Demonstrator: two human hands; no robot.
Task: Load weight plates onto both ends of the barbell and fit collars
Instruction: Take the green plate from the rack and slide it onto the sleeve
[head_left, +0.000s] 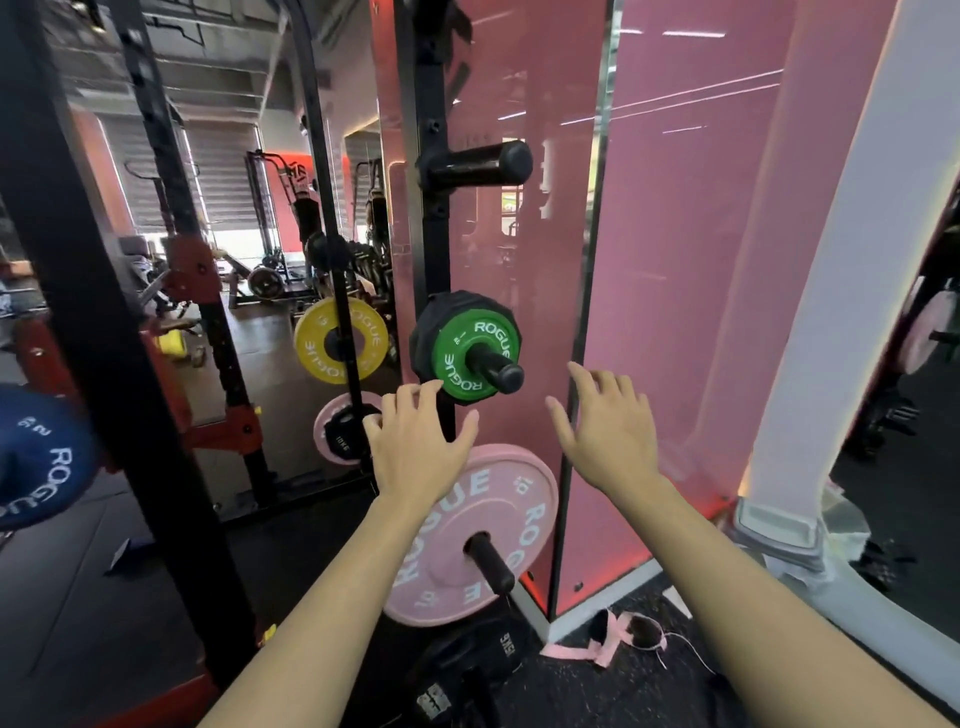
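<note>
A small green Rogue plate hangs on a storage peg of the black rack upright, with black plates behind it. Below it a larger pink Rogue plate sits on a lower peg. My left hand is spread open just under and left of the green plate, over the pink plate's top edge. My right hand is open to the right of the green plate, holding nothing. A blue Rogue plate shows at the far left edge. No barbell sleeve or collar is clearly visible.
An empty black peg juts out above the green plate. A pink mirror panel stands right behind the rack. A yellow plate hangs further back. Black plates and pink straps lie on the floor.
</note>
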